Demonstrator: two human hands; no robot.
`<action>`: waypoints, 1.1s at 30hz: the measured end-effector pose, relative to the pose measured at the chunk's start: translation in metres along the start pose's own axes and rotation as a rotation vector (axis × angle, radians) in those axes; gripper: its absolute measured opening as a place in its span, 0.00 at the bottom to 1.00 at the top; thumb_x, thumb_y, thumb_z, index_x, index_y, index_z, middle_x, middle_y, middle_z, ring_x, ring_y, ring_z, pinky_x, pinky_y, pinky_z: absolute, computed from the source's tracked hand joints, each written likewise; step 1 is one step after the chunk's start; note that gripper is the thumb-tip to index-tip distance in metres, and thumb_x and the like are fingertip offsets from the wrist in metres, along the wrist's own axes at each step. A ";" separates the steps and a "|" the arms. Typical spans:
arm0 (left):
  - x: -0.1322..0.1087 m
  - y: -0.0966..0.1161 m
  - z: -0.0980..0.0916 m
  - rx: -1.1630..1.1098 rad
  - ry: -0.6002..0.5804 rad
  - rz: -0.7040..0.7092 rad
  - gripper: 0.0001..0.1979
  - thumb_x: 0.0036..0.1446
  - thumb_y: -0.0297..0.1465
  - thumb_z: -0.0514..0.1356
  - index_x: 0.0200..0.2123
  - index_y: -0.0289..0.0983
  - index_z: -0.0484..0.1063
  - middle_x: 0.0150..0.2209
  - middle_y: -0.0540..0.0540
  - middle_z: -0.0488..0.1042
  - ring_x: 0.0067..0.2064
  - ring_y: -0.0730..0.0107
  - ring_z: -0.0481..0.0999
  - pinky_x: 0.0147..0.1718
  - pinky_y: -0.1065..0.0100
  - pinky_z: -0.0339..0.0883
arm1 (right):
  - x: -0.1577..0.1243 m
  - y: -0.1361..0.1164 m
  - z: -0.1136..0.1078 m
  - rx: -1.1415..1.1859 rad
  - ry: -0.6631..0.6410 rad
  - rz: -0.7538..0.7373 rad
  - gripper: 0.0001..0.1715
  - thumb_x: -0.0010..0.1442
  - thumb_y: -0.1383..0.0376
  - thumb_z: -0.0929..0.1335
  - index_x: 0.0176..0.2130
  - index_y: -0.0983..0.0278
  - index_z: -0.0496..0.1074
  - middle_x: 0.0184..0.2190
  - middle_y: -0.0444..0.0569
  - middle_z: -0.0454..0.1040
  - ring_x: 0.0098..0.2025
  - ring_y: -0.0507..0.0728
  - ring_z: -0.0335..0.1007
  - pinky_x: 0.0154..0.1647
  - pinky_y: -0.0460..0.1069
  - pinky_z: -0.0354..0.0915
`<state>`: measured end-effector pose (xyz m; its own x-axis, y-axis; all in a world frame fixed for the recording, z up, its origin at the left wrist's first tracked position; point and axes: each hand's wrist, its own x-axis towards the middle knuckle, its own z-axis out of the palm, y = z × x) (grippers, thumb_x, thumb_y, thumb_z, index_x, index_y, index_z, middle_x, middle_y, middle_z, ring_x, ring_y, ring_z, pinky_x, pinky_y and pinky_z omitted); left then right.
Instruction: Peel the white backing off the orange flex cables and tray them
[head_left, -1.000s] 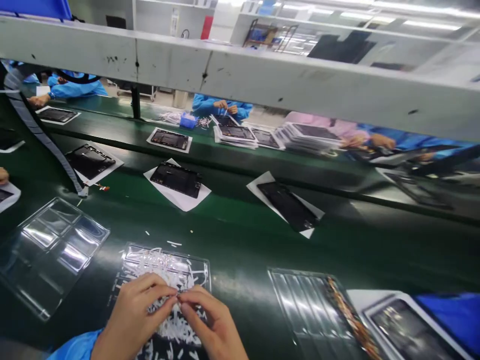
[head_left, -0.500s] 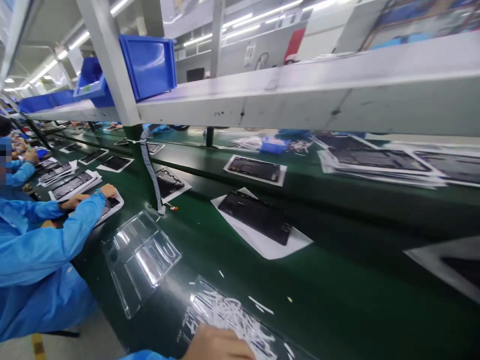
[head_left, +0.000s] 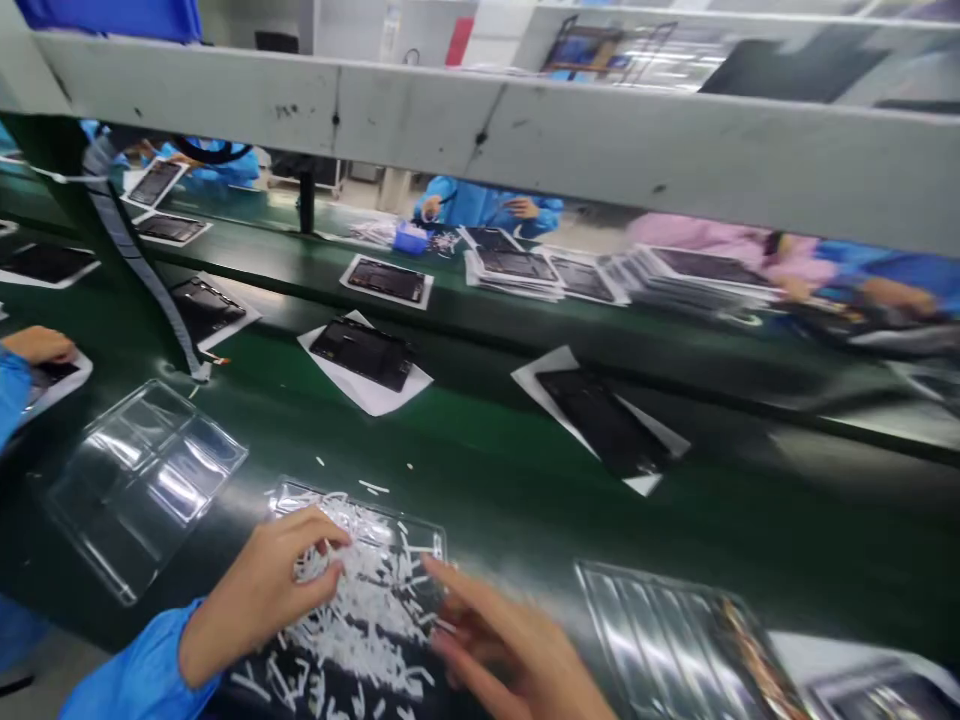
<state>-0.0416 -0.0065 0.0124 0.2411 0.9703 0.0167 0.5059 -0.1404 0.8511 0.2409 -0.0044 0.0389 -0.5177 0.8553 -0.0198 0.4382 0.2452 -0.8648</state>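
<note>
A heap of thin white strips (head_left: 360, 610) fills and surrounds a clear plastic tray (head_left: 416, 525) close in front of me. At its left side is my left hand (head_left: 262, 580), fingers bent and thumb apart, with nothing visible between them. My right hand (head_left: 525, 640) hovers by the heap's right side, somewhat blurred, its fingers spread and no object seen in them. Both hands face each other across the strips. Further right lies a clear ribbed tray (head_left: 660, 630) with thin brown and orange parts (head_left: 757, 650) along its right side.
An empty-looking clear tray (head_left: 150, 480) lies left. Dark flat panels on white sheets (head_left: 367, 350) (head_left: 600, 420) sit beyond. A shelf beam (head_left: 420, 120) crosses overhead and a cabled post (head_left: 135, 240) stands left. A co-worker's hand (head_left: 41, 345) is at the left edge; others sit opposite.
The view has swung right and down. My left hand shows more fully at the strips, and my right hand has come into view. The ribbed tray at right now shows.
</note>
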 end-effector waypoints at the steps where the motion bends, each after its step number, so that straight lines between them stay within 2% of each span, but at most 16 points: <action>1: 0.000 0.009 0.001 -0.082 -0.083 0.000 0.11 0.60 0.27 0.64 0.46 0.42 0.78 0.44 0.48 0.80 0.44 0.64 0.78 0.45 0.68 0.68 | 0.005 -0.002 0.007 0.014 -0.017 -0.012 0.32 0.67 0.65 0.70 0.66 0.45 0.64 0.36 0.45 0.79 0.29 0.53 0.77 0.32 0.46 0.77; 3: 0.001 0.025 0.007 -0.192 -0.195 -0.004 0.06 0.58 0.30 0.68 0.40 0.42 0.80 0.40 0.50 0.81 0.42 0.65 0.78 0.43 0.70 0.67 | 0.015 -0.004 0.022 0.028 -0.029 -0.059 0.35 0.66 0.65 0.71 0.67 0.48 0.62 0.32 0.42 0.78 0.27 0.52 0.75 0.31 0.45 0.75; 4: 0.001 0.030 0.011 -0.216 -0.208 -0.014 0.03 0.58 0.29 0.68 0.37 0.41 0.81 0.37 0.51 0.81 0.40 0.66 0.79 0.41 0.70 0.67 | 0.019 -0.004 0.028 0.032 -0.026 -0.082 0.34 0.65 0.64 0.72 0.67 0.50 0.63 0.32 0.41 0.77 0.27 0.52 0.74 0.30 0.44 0.75; 5: 0.002 0.033 0.015 -0.227 -0.193 -0.031 0.02 0.58 0.28 0.67 0.34 0.40 0.80 0.34 0.51 0.81 0.38 0.67 0.78 0.39 0.71 0.66 | 0.022 -0.004 0.033 0.037 -0.012 -0.105 0.33 0.65 0.64 0.72 0.65 0.51 0.64 0.31 0.41 0.77 0.27 0.52 0.74 0.30 0.44 0.74; 7: 0.002 0.033 0.020 -0.232 -0.127 -0.060 0.05 0.59 0.27 0.65 0.30 0.38 0.79 0.31 0.51 0.79 0.35 0.68 0.77 0.36 0.71 0.65 | 0.025 -0.006 0.036 0.032 0.029 -0.142 0.26 0.66 0.66 0.71 0.61 0.53 0.68 0.33 0.42 0.79 0.30 0.52 0.76 0.33 0.44 0.75; 10: 0.002 0.026 0.024 -0.227 -0.062 -0.040 0.05 0.58 0.25 0.64 0.29 0.37 0.78 0.30 0.50 0.77 0.34 0.68 0.76 0.35 0.70 0.64 | 0.026 -0.013 0.031 -0.019 0.080 -0.185 0.18 0.69 0.70 0.68 0.55 0.54 0.72 0.40 0.44 0.81 0.38 0.53 0.79 0.43 0.46 0.74; 12: 0.001 0.023 0.025 -0.225 -0.049 -0.012 0.05 0.58 0.24 0.63 0.31 0.37 0.78 0.31 0.50 0.77 0.35 0.68 0.76 0.37 0.70 0.65 | 0.026 -0.018 0.027 -0.053 0.105 -0.208 0.17 0.69 0.71 0.67 0.53 0.55 0.73 0.42 0.44 0.81 0.41 0.53 0.79 0.45 0.46 0.74; 18: 0.001 0.023 0.030 -0.204 -0.018 -0.002 0.05 0.57 0.24 0.63 0.31 0.37 0.78 0.29 0.49 0.76 0.34 0.68 0.76 0.36 0.69 0.64 | 0.024 -0.018 0.034 -0.177 0.118 -0.194 0.10 0.70 0.72 0.64 0.44 0.60 0.72 0.36 0.46 0.77 0.36 0.54 0.76 0.39 0.47 0.71; 20: 0.001 0.023 0.030 -0.217 -0.026 -0.030 0.05 0.58 0.25 0.63 0.30 0.37 0.79 0.29 0.49 0.76 0.34 0.68 0.76 0.35 0.70 0.64 | 0.024 -0.013 0.042 -0.269 0.193 -0.249 0.09 0.70 0.72 0.63 0.41 0.61 0.71 0.33 0.46 0.75 0.33 0.54 0.75 0.35 0.47 0.69; 22: 0.002 0.021 0.030 -0.249 -0.042 -0.065 0.05 0.59 0.26 0.63 0.31 0.37 0.80 0.30 0.49 0.78 0.34 0.67 0.75 0.32 0.70 0.63 | 0.024 -0.008 0.050 -0.386 0.327 -0.332 0.09 0.69 0.72 0.63 0.39 0.62 0.71 0.31 0.46 0.75 0.31 0.55 0.73 0.32 0.48 0.66; 25: 0.003 0.017 0.032 -0.316 -0.049 -0.114 0.05 0.58 0.27 0.64 0.31 0.37 0.81 0.30 0.48 0.78 0.32 0.68 0.74 0.31 0.70 0.63 | 0.026 -0.006 0.057 -0.569 0.463 -0.418 0.09 0.69 0.72 0.63 0.38 0.63 0.70 0.29 0.47 0.74 0.28 0.55 0.71 0.30 0.49 0.64; 29: 0.003 0.010 0.039 -0.348 -0.012 -0.166 0.05 0.55 0.28 0.65 0.29 0.36 0.81 0.28 0.48 0.78 0.30 0.69 0.71 0.29 0.71 0.63 | 0.029 -0.009 0.063 -0.702 0.468 -0.422 0.10 0.69 0.73 0.62 0.36 0.64 0.69 0.26 0.47 0.72 0.25 0.55 0.69 0.28 0.48 0.62; 33: 0.005 0.006 0.044 -0.287 0.057 -0.192 0.06 0.57 0.29 0.64 0.29 0.36 0.80 0.27 0.48 0.77 0.29 0.69 0.71 0.29 0.71 0.63 | 0.026 -0.009 0.070 -0.717 0.465 -0.428 0.11 0.67 0.74 0.61 0.36 0.63 0.68 0.25 0.47 0.72 0.25 0.55 0.69 0.27 0.48 0.61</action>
<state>-0.0009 -0.0116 -0.0053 0.1139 0.9842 -0.1356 0.2818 0.0989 0.9544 0.1721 -0.0166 0.0107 -0.4621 0.6864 0.5615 0.7053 0.6683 -0.2365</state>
